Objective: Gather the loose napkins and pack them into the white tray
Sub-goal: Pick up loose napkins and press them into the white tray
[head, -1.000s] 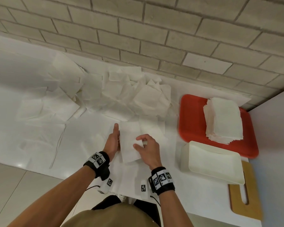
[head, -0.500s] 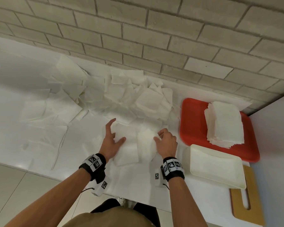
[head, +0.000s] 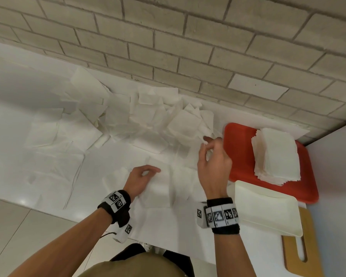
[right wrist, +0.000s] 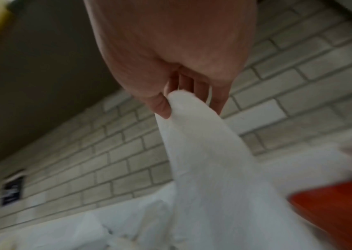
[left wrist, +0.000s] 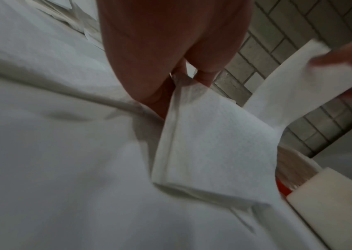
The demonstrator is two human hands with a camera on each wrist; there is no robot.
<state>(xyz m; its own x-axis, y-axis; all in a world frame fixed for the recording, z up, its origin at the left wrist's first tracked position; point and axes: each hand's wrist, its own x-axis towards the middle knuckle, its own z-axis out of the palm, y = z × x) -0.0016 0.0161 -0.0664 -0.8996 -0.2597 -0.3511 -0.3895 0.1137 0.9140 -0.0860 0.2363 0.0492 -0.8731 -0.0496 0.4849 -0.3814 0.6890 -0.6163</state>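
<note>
A: What are the hands doing?

B: The left hand (head: 141, 179) rests low on the white table (head: 12, 120), thumb and fingertips pinching the edge of a folded napkin (left wrist: 211, 142) that lies flat. The right hand (head: 213, 164) is raised, thumb and fingers pinching the top of a second napkin (right wrist: 209, 162) that hangs down from it.

A: And the white tray (head: 268, 211)?

B: At the near right, just beside the right wrist, partly over a wooden board (head: 294, 254). I see no napkins in it.

A: Farther back?

B: A red tray (head: 240, 148) bearing a neat napkin stack (head: 276, 154), and the loose napkins (head: 132, 116) heaped along the brick wall (head: 188, 47).
</note>
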